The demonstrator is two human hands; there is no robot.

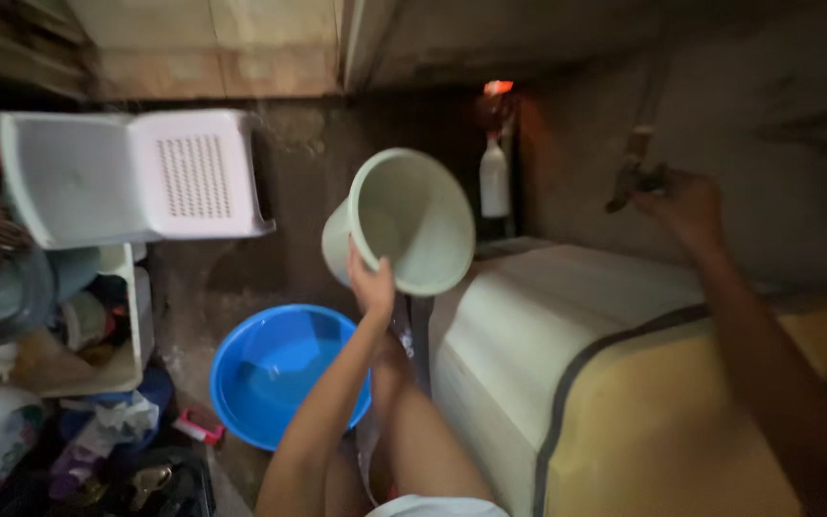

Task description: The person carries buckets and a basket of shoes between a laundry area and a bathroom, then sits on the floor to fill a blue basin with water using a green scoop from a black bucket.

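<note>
I am holding a pale green bucket [404, 222] up in my left hand [371, 284], fingers closed over its rim at the lower left edge. The bucket is tilting, with its open mouth facing me, and it is hanging in the air above and a little to the right of a blue basin [275, 373] that is sitting on the floor. The basin is holding some water.

My right hand [683, 203] is reaching up to a tap [636, 172] on the dark wall, and it is closing around the tap's handle, though the dim light is keeping me from seeing how tight the grip is.

Between my arms a cream washer [567, 335] with a dark trim line is standing just beside the basin. A white spray bottle [495, 177] is hanging on the wall behind the bucket. At the left a white plastic stool [136, 172] is lying on its side on top of a cluttered shelf [136, 325], and crumpled cloths [107, 431] are lying on the floor below it.
</note>
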